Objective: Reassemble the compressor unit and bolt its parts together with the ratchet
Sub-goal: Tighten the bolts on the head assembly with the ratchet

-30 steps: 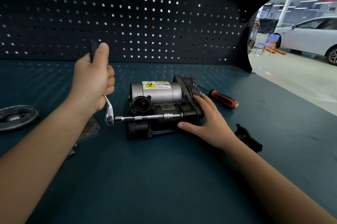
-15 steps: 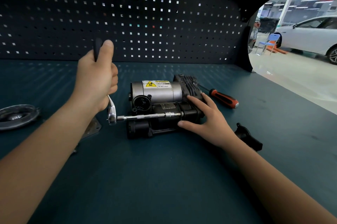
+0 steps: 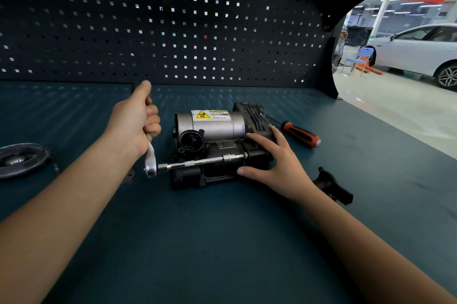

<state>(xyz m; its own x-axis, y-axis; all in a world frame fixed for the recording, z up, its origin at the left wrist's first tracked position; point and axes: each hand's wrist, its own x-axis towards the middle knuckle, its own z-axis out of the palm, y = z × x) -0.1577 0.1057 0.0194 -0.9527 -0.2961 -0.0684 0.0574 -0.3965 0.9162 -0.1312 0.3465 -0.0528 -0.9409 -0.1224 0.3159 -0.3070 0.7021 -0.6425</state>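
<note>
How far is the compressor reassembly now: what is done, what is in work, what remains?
Done: the compressor unit sits as one block, silver motor and black body together. In hand: the left hand grips the ratchet, its extension bar reaching into the body; the right hand steadies the unit. Left: a loose black part and a round metal piece lie apart, perhaps not yet fitted.

1. On your right, a red-and-black screwdriver (image 3: 300, 133) lies on the bench (image 3: 222, 242).
2. Nearer you, a black plastic part (image 3: 332, 185).
3. Far left, a round metal disc (image 3: 21, 159).
4. Past the pegboard (image 3: 173, 31), a white car (image 3: 418, 51).
</note>
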